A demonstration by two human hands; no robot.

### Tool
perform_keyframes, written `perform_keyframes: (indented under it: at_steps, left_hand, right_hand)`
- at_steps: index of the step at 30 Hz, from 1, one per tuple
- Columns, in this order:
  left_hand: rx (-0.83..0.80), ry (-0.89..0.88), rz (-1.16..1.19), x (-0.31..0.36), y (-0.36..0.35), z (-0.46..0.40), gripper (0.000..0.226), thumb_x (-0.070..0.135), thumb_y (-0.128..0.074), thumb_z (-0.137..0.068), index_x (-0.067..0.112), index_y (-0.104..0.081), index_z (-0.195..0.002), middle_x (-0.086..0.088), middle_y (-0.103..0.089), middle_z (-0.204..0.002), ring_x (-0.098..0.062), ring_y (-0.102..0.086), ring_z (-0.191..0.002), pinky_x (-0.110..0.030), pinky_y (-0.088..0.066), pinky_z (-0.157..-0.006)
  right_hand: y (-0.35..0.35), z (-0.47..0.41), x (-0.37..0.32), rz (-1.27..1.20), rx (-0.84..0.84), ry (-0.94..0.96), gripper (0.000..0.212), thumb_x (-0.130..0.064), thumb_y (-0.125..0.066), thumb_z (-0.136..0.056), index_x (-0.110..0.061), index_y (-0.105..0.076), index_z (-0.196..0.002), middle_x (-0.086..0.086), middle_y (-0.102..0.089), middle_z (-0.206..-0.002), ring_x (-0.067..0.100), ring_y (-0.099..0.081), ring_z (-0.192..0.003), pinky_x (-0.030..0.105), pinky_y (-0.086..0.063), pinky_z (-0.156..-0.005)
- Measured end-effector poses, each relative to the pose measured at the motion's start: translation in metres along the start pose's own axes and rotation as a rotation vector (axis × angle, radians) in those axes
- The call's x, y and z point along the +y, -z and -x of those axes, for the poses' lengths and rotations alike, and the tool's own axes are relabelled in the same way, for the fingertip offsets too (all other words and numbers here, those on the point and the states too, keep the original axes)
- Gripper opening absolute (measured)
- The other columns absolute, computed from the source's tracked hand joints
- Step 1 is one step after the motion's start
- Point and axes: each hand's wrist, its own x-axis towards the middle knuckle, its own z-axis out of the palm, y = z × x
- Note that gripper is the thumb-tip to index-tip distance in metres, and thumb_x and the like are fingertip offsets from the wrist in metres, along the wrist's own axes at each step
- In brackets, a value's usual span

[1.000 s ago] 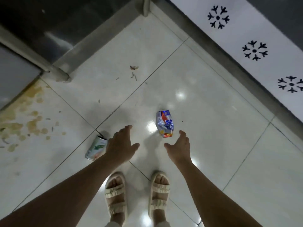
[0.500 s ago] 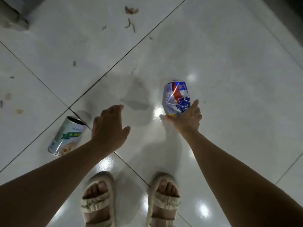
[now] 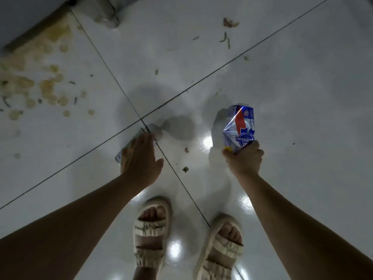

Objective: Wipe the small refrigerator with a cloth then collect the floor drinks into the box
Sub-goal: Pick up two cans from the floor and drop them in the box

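Observation:
A crushed blue, white and red drink can (image 3: 240,126) is held above the white tiled floor. My right hand (image 3: 244,160) grips its near end with curled fingers. A second can, pale with green print (image 3: 118,157), lies on its side on the floor by a tile joint. My left hand (image 3: 140,160) reaches down over it with fingers stretched forward and thumb spread, hiding most of it. Whether the fingers touch the can is not clear.
Yellow-brown stains (image 3: 46,85) spread over the floor at the left. Small bits of debris (image 3: 230,23) lie at the top right and near the cans. A grey metal foot (image 3: 107,15) stands at the top. My sandalled feet (image 3: 152,229) are at the bottom centre.
My right hand has closed on the crushed can and raised it off the floor. My left hand has moved left and down over the green-printed can, which now is mostly covered.

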Motion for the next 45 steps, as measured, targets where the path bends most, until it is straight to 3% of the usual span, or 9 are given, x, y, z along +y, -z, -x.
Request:
perform_keyframes:
  at_steps: [4, 11, 16, 22, 28, 34, 40, 45]
  left_hand:
    - [0.002, 0.111, 0.016, -0.035, 0.002, 0.004, 0.068, 0.030, -0.069, -0.079, 0.015, -0.033, -0.134, -0.005, -0.045, -0.137, -0.025, -0.041, -0.124, -0.043, -0.034, -0.099]
    - [0.019, 0.277, 0.055, -0.079, -0.029, -0.011, 0.082, 0.036, -0.072, -0.075, 0.016, -0.025, -0.139, -0.007, -0.043, -0.137, -0.029, -0.042, -0.123, -0.048, -0.031, -0.102]
    - [0.040, 0.296, 0.066, -0.089, -0.059, -0.037, 0.077, 0.036, -0.073, -0.074, 0.016, -0.029, -0.135, -0.009, -0.046, -0.133, -0.031, -0.046, -0.120, -0.046, -0.032, -0.099]
    - [0.053, 0.336, 0.076, -0.076, -0.071, -0.035, 0.057, 0.030, -0.073, -0.074, 0.012, -0.042, -0.119, -0.011, -0.055, -0.113, -0.029, -0.054, -0.103, -0.039, -0.041, -0.085]
    - [0.035, 0.334, 0.100, -0.042, -0.014, -0.006, 0.059, 0.034, -0.076, -0.069, 0.014, -0.043, -0.113, -0.007, -0.056, -0.106, -0.025, -0.057, -0.094, -0.037, -0.044, -0.074]
    - [0.065, 0.302, 0.134, 0.014, 0.102, 0.033, 0.060, 0.039, -0.077, -0.068, 0.016, -0.043, -0.112, -0.005, -0.059, -0.106, -0.025, -0.059, -0.094, -0.038, -0.050, -0.078]
    - [0.121, 0.289, 0.116, 0.073, 0.222, 0.099, 0.059, 0.043, -0.075, -0.069, 0.017, -0.043, -0.112, -0.002, -0.059, -0.105, -0.022, -0.059, -0.092, -0.031, -0.041, -0.068]
    - [0.195, 0.304, 0.154, 0.105, 0.307, 0.172, 0.058, 0.047, -0.074, -0.069, 0.017, -0.044, -0.109, -0.002, -0.061, -0.103, -0.022, -0.061, -0.090, -0.033, -0.047, -0.072]
  right_hand:
    - [-0.029, 0.042, -0.030, -0.019, -0.085, 0.104, 0.085, -0.027, -0.076, -0.071, -0.001, -0.029, -0.137, 0.020, -0.046, -0.128, 0.031, -0.046, -0.115, 0.035, -0.047, -0.086]
    - [-0.085, 0.073, -0.055, -0.073, -0.181, 0.140, 0.092, -0.027, -0.078, -0.071, -0.004, -0.024, -0.142, 0.020, -0.042, -0.131, 0.030, -0.043, -0.119, 0.037, -0.047, -0.090]
    - [-0.107, 0.061, -0.051, -0.099, -0.155, 0.148, 0.094, -0.027, -0.078, -0.068, -0.006, -0.025, -0.142, 0.018, -0.042, -0.131, 0.028, -0.045, -0.117, 0.036, -0.049, -0.090]
    - [-0.098, 0.056, -0.041, -0.093, -0.144, 0.170, 0.091, -0.033, -0.079, -0.069, -0.008, -0.029, -0.140, 0.014, -0.044, -0.131, 0.024, -0.047, -0.117, 0.037, -0.051, -0.092]
    - [-0.029, 0.072, -0.049, -0.049, -0.131, 0.163, 0.089, -0.031, -0.079, -0.069, -0.008, -0.029, -0.140, 0.015, -0.047, -0.128, 0.025, -0.045, -0.116, 0.034, -0.049, -0.088]
    - [0.089, 0.108, -0.081, -0.023, -0.096, 0.188, 0.085, -0.032, -0.079, -0.067, -0.007, -0.033, -0.135, 0.014, -0.050, -0.125, 0.025, -0.045, -0.112, 0.030, -0.048, -0.081]
    - [0.213, 0.169, -0.124, -0.013, -0.077, 0.264, 0.086, -0.032, -0.081, -0.064, -0.006, -0.037, -0.133, 0.014, -0.052, -0.122, 0.025, -0.047, -0.110, 0.036, -0.053, -0.084]
    - [0.302, 0.236, -0.155, -0.006, -0.075, 0.356, 0.087, -0.032, -0.080, -0.065, -0.007, -0.034, -0.135, 0.013, -0.051, -0.120, 0.024, -0.048, -0.108, 0.034, -0.052, -0.082]
